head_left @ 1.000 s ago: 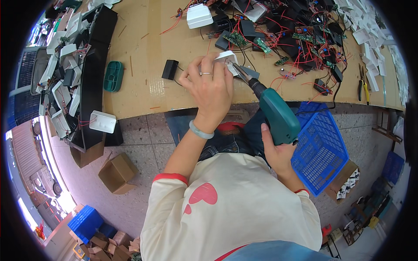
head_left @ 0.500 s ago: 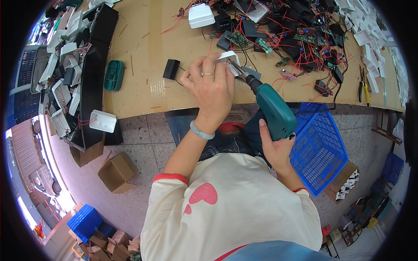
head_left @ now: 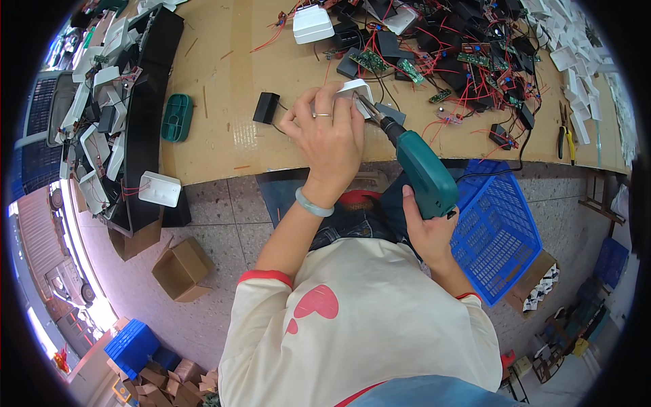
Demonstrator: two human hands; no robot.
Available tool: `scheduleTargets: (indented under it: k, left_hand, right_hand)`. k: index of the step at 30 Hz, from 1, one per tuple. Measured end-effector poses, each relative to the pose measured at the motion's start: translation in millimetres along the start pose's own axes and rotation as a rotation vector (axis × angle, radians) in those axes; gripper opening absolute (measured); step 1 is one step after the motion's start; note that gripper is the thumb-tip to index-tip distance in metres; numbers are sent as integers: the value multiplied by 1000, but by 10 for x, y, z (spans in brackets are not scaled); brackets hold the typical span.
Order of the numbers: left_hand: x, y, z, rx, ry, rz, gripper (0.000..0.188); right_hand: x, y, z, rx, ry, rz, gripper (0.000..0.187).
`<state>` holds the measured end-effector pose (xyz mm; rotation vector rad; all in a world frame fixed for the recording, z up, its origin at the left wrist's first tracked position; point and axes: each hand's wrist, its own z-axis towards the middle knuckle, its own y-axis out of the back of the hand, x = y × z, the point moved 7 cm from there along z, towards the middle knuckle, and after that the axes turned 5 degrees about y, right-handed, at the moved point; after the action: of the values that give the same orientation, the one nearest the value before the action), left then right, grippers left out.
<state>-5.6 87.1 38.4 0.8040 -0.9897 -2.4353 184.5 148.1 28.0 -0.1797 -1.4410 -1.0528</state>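
Note:
My right hand is closed round the handle of a green electric screwdriver, which slants up and to the left. Its bit reaches into a white plastic housing on the table. Over that housing lies my left hand, fingers bent and pressing it down; a ring and a pale bangle show on this arm. The palm hides much of the housing. Left of my left hand stands a small black box with a wire running from it. A flat dark piece lies just beyond the bit.
A heap of black boxes, red wires and green circuit boards covers the back right. Pliers lie at the right edge. A green tray and a black bin of white housings are left. A blue basket stands below the table.
The screwdriver body and my right hand have shifted very slightly left. My left hand and the housing stay where they were.

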Motion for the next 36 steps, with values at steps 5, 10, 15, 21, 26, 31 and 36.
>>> scheduleTargets:
  k: [5,10,15,21,26,31,36]
  left_hand:
    - [-8,2,1,0,0,-6,14]
    - [-1,0,2,1,-2,-9,14]
    - [6,-4,-4,-2,-2,-11,14]
    - [4,-8,-5,-9,-7,-13,13]
    - [-8,5,4,-14,-6,-2,12]
    - [-6,4,2,-24,-1,-6,12]
    - [-7,7,8,-16,5,-9,11]
  right_hand:
    - [-10,0,-27,0,3,9,26]
    - [7,-2,-21,-2,-10,24,27]
    - [1,-5,-28,8,-30,30,27]
    - [29,31,-20,-124,-88,190,16]
    - [42,64,-34,-128,-7,150,19]
    - [31,45,-13,-98,-54,134,20]
    - [-21,-1,4,-73,-43,106,23]
